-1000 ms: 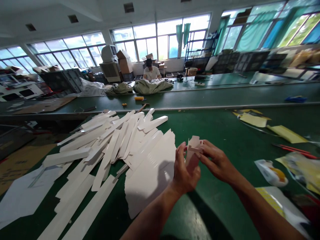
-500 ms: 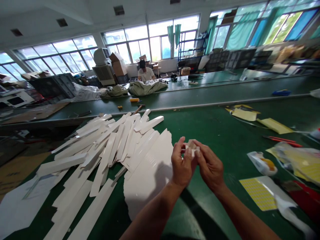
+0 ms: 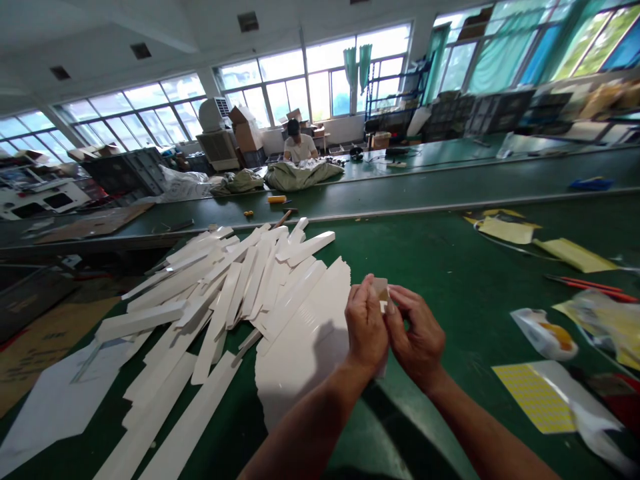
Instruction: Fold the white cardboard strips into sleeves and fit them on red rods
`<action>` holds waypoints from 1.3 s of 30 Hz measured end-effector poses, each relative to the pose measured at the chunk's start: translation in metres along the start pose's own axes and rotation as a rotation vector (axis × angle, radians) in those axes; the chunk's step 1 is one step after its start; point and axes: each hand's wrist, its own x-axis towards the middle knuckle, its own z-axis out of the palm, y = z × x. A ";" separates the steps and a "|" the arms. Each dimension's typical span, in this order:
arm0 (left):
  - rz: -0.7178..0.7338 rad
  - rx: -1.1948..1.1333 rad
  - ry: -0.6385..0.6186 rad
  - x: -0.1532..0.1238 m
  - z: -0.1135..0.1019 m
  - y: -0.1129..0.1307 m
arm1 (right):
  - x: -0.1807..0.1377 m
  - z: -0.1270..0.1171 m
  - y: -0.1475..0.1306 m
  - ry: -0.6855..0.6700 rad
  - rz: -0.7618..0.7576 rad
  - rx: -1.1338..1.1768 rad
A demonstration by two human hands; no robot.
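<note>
A small, pale, folded card piece (image 3: 381, 287), mostly hidden between left grip (image 3: 368, 325) and right grip (image 3: 420, 335), is held roughly upright over the green bench (image 3: 430, 250).

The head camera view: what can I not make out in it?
Head view, pale card piece: mostly covered by left hand and right hand.
Head view, hands of the seated person: too small, beyond the greenish sack.
Head view, brown cardboard: print blurred, left edge cuts it.
Head view, red item: right edge cuts it.
</note>
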 end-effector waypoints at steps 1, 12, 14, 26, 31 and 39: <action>-0.012 -0.016 0.000 -0.001 -0.001 -0.001 | 0.001 0.001 0.001 -0.006 -0.057 0.020; -0.404 -0.497 -0.088 0.015 -0.006 0.011 | 0.030 -0.003 0.007 -0.411 0.568 0.486; -0.426 -0.431 -0.039 0.016 -0.005 0.015 | 0.034 -0.004 0.009 -0.447 0.437 0.467; 0.078 -0.041 -0.046 -0.014 -0.012 -0.026 | 0.074 -0.026 0.017 -0.899 0.424 0.508; 0.093 0.008 -0.061 -0.016 -0.009 -0.024 | 0.097 -0.027 0.021 -1.164 0.465 0.579; 0.229 0.086 -0.033 -0.021 -0.004 -0.024 | 0.109 -0.018 0.025 -1.429 0.560 0.720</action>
